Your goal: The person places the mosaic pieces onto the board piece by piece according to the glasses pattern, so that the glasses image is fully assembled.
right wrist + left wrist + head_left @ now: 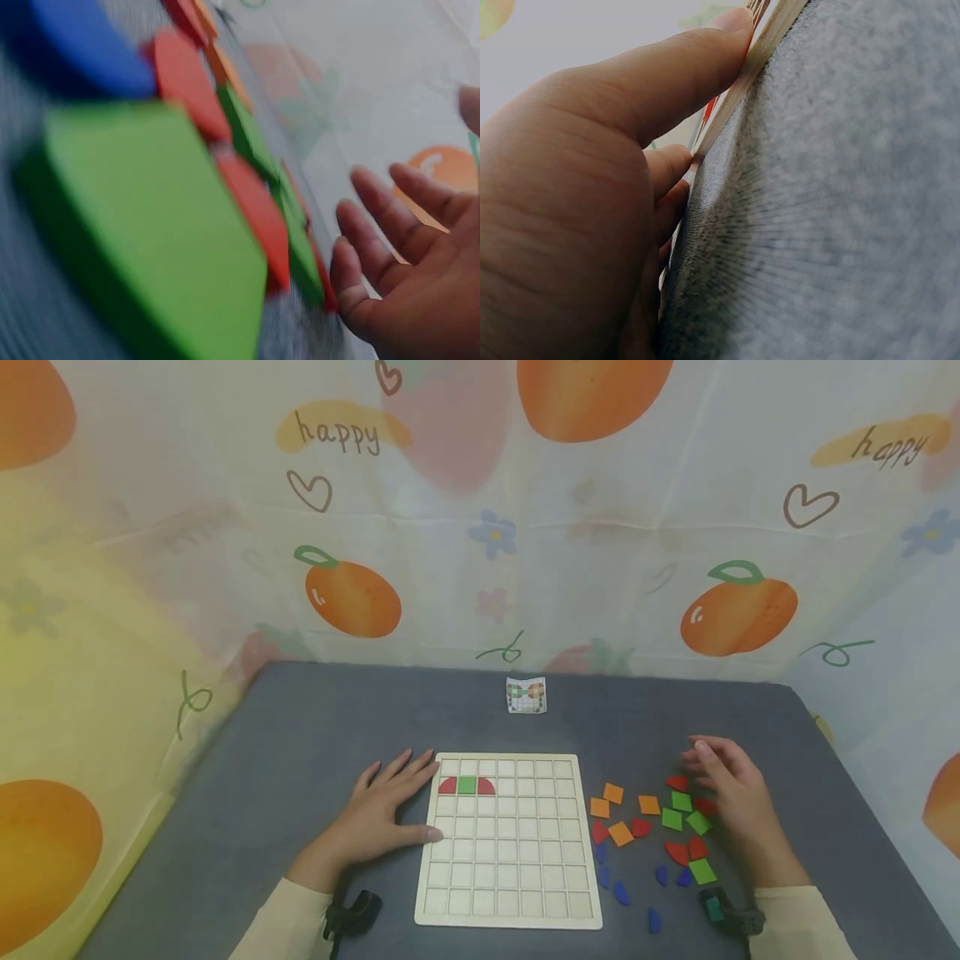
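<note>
A pale wooden grid board [507,850] lies on the grey table. In its second row from the far edge sit a red quarter-round piece [447,787], a green square [467,785] and another red quarter-round [486,787]. My left hand [382,814] is spread flat at the board's left side, its thumb and fingertips touching the rim. Over the far right of the loose pieces hovers my right hand [738,789], its fingers loosely bent with nothing between them. In the right wrist view, a green square [150,225] looms large below that palm.
Right of the board lie loose orange squares [648,805], green squares [672,819], red quarter-rounds [677,853] and blue curved pieces [655,920]. A small printed pattern card [527,696] lies beyond the board. A fruit-printed curtain [450,568] hangs behind the table.
</note>
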Demonstrator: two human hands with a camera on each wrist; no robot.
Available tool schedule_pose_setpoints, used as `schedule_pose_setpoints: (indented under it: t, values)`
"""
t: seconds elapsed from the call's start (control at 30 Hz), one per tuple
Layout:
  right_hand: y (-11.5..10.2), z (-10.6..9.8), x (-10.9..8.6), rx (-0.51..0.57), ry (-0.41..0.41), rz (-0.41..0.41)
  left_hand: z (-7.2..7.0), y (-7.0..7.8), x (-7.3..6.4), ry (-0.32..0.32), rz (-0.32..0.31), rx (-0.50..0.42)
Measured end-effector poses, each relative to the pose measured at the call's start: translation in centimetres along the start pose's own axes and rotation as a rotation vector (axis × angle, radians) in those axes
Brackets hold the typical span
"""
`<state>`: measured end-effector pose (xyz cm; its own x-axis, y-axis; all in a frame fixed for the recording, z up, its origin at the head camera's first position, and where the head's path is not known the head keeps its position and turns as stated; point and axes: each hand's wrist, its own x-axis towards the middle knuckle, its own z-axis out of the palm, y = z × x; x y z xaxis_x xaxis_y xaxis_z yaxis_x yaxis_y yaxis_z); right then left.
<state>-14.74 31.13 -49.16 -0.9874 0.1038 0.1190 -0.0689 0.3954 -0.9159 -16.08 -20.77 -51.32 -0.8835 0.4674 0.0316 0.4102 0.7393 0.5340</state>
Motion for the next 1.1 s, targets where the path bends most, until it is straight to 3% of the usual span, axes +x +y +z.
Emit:
schedule_pose_setpoints:
  t: [0.17, 0.27, 0.43, 0.83, 1.1]
  values:
    - [0.7, -0.7, -0.2, -0.231, -0.132, 0.059, -0.1, 0.0, 0.0, 0.0, 0.009, 0.004]
    - [0.9, -0.8, -0.2, -0.302, -0.194, 0.051, -0.2, 0.1, -0.1, 0.001, 0.011, -0.001]
    - [1.1, -0.6, -0.1, -0.394, -0.185, 0.025, -0.2, 0.1, 0.0, -0.002, 0.009, -0.007]
    - [0.8, -0.1, -0.1, -0.411, -0.155, 0.032, -0.2, 0.0, 0.0, -0.007, 0.009, -0.008]
    - [0.5, 0.4, -0.2, -0.363, -0.068, 0.001, 0.0, -0.1, 0.0, 0.0, 0.016, -0.007]
